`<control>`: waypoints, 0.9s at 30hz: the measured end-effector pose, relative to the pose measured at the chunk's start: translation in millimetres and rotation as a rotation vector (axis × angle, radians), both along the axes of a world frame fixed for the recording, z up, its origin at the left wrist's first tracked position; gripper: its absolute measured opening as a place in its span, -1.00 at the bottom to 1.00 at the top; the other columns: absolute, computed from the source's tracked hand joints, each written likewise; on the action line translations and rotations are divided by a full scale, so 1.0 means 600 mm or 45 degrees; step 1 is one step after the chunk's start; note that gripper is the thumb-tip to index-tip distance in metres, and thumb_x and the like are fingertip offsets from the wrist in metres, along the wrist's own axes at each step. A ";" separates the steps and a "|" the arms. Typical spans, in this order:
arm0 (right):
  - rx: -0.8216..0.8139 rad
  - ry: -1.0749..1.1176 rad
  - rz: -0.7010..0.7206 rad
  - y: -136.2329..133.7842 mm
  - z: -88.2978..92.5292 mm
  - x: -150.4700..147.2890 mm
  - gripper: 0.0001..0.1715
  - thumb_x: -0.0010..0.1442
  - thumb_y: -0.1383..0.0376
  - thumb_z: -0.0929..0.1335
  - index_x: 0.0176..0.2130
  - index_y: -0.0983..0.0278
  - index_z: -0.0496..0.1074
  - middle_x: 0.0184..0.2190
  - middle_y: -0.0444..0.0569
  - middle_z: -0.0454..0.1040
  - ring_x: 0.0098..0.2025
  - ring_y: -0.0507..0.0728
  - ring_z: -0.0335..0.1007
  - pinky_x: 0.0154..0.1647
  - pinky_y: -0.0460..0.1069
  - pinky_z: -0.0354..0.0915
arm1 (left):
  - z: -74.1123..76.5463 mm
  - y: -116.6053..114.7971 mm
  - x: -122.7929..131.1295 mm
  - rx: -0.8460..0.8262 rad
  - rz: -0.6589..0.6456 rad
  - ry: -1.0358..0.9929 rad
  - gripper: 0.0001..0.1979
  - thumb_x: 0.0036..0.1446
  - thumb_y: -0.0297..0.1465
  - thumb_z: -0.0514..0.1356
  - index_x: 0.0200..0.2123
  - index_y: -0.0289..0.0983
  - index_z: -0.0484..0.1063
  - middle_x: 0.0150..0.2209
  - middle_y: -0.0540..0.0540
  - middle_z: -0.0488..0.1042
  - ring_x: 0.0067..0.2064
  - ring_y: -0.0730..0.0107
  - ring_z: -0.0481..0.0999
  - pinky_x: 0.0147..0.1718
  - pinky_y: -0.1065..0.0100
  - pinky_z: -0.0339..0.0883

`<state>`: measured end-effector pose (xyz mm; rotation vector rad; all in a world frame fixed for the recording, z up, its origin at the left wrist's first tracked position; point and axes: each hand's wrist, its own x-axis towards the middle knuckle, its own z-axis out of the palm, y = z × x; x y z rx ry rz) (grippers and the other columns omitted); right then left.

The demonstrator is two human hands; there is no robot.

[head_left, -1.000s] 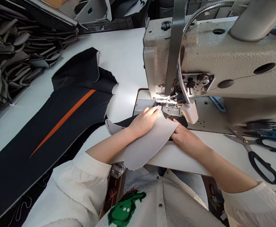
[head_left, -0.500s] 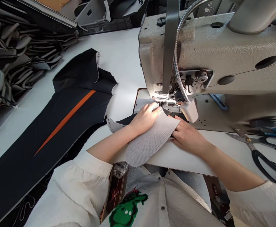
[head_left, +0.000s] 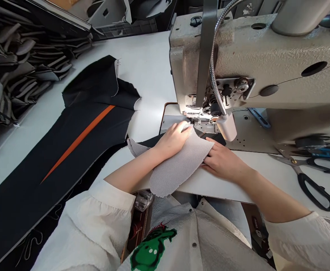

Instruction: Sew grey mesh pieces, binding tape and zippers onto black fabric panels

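Observation:
A piece of light grey mesh fabric (head_left: 177, 163) lies at the sewing machine's needle area (head_left: 194, 121), its rounded end draping over the table's front edge. My left hand (head_left: 171, 141) is closed on its upper edge, fingertips just in front of the presser foot. At the fabric's right edge, my right hand (head_left: 224, 160) grips with bent fingers, some of them hidden under the cloth. Dark fabric (head_left: 155, 140) shows beneath the grey piece, left of my wrist and also near my right fingertips. The exact stitching point is covered by my left hand.
A long black fabric panel with an orange stripe (head_left: 80, 141) spreads over the left of the white table (head_left: 150, 60). Black-handled scissors (head_left: 297, 163) lie at the right. Stacked cut pieces (head_left: 26, 67) fill the left back. The lamp's flexible metal tube (head_left: 212, 60) hangs before the machine head.
My right hand has shifted slightly left along the fabric's edge, its fingers reaching a bit further under. The left hand and grey fabric stay nearly in place. The view has tilted a little.

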<state>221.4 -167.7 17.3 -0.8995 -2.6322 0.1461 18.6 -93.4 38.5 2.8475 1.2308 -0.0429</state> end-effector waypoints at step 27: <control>-0.034 0.123 -0.076 0.004 -0.022 -0.035 -0.69 0.23 0.51 0.21 -0.37 0.31 0.49 -0.35 0.03 0.50 -0.16 0.22 0.40 -0.04 0.16 0.37 | -0.003 0.042 0.001 -0.098 -0.108 -0.175 -0.70 0.31 -0.47 -0.09 -0.07 -0.29 0.40 0.00 -0.19 0.31 0.03 0.24 0.34 0.07 0.25 0.26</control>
